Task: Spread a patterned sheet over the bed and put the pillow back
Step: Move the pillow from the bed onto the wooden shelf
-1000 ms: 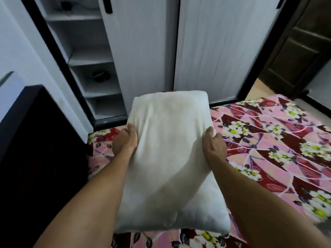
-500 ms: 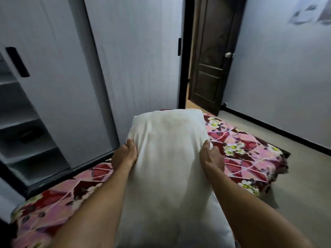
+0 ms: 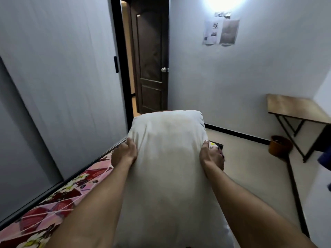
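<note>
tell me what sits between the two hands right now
The pillow fills the whole gap: the left hand grips one side edge, the right hand the other. The head view shows this.

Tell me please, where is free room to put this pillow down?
The sheet lies bare between the wardrobe and the left arm. The floor is bare between the pillow and the table. It is crowded under the table, where a bin stands beside the legs.

Plain white pillow (image 3: 170,158) held up lengthwise, pink-and-red floral sheet (image 3: 53,208) spread on bed below
</note>
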The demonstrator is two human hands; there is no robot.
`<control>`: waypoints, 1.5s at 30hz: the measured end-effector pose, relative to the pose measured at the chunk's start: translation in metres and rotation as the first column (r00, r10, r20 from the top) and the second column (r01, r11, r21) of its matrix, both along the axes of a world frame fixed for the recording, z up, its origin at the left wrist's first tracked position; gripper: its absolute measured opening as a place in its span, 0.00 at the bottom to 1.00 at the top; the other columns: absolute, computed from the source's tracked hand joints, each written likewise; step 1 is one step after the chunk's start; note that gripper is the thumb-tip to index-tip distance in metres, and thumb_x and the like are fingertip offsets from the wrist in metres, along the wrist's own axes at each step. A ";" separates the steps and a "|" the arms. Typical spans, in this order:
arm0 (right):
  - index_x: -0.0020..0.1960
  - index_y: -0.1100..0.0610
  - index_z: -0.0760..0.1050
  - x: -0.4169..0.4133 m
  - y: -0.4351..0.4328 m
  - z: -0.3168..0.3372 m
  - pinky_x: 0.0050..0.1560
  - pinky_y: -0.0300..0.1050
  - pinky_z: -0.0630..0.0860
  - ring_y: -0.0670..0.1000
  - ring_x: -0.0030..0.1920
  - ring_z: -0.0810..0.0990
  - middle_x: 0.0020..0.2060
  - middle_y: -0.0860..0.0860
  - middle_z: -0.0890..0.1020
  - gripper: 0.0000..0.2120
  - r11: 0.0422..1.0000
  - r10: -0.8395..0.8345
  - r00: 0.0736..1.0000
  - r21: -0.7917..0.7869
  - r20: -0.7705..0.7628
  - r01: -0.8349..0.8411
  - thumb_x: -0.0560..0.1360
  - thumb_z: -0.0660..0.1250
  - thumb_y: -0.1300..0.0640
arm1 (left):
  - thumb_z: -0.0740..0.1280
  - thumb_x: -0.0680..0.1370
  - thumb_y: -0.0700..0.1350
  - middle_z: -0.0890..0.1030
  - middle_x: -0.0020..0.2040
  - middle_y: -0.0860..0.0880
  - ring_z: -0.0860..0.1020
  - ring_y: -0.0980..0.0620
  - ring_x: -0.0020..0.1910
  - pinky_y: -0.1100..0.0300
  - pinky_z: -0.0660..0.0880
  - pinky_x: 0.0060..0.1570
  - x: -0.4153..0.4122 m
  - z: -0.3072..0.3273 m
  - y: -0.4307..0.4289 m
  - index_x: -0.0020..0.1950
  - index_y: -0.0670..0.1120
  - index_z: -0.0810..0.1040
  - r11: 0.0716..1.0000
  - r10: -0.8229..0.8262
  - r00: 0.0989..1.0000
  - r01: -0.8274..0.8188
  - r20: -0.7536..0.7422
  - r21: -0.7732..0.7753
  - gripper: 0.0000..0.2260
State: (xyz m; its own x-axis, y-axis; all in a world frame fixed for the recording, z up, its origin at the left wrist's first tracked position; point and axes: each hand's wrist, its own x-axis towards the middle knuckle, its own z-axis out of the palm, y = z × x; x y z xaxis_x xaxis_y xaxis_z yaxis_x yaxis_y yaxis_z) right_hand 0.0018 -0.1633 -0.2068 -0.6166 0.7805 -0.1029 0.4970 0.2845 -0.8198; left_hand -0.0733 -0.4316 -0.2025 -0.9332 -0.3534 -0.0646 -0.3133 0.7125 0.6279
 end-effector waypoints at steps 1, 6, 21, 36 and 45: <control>0.68 0.57 0.74 0.004 0.009 0.002 0.64 0.55 0.71 0.63 0.64 0.76 0.64 0.61 0.78 0.30 1.000 -0.026 1.000 -0.001 -0.007 0.026 0.81 0.51 0.36 | 0.46 0.82 0.60 0.78 0.65 0.35 0.76 0.37 0.64 0.47 0.71 0.62 -0.002 0.003 0.011 0.65 0.39 0.78 1.000 -0.021 1.000 0.021 -0.007 0.001 0.32; 0.67 0.56 0.75 0.027 0.043 0.015 0.59 0.53 0.73 0.62 0.62 0.78 0.62 0.61 0.80 0.30 0.987 -0.159 0.987 0.000 -0.018 0.159 0.80 0.51 0.35 | 0.47 0.83 0.58 0.78 0.65 0.36 0.76 0.37 0.64 0.48 0.71 0.61 -0.008 0.020 0.057 0.65 0.40 0.79 0.990 -0.140 0.989 0.140 -0.052 -0.007 0.30; 0.68 0.57 0.75 0.120 0.116 0.049 0.54 0.51 0.70 0.61 0.59 0.79 0.61 0.59 0.80 0.32 0.918 -0.393 0.917 0.029 -0.068 0.395 0.81 0.48 0.34 | 0.46 0.83 0.59 0.78 0.65 0.36 0.76 0.36 0.64 0.48 0.70 0.60 0.017 0.057 0.165 0.64 0.39 0.79 0.901 -0.434 0.893 0.433 -0.121 -0.042 0.32; 0.69 0.53 0.75 0.183 0.146 0.066 0.47 0.49 0.68 0.58 0.50 0.78 0.58 0.56 0.82 0.30 0.854 -0.513 0.855 0.052 -0.082 0.517 0.82 0.48 0.36 | 0.47 0.83 0.60 0.78 0.65 0.36 0.75 0.36 0.65 0.49 0.70 0.61 0.049 0.078 0.223 0.66 0.39 0.78 0.825 -0.563 0.815 0.565 -0.138 -0.024 0.31; 0.69 0.52 0.76 0.194 0.155 0.058 0.48 0.48 0.68 0.59 0.53 0.79 0.59 0.55 0.82 0.29 0.831 -0.552 0.830 0.029 -0.084 0.556 0.82 0.48 0.36 | 0.48 0.83 0.59 0.78 0.64 0.36 0.75 0.37 0.64 0.50 0.70 0.60 0.052 0.074 0.242 0.65 0.39 0.78 0.809 -0.587 0.800 0.588 -0.124 -0.032 0.29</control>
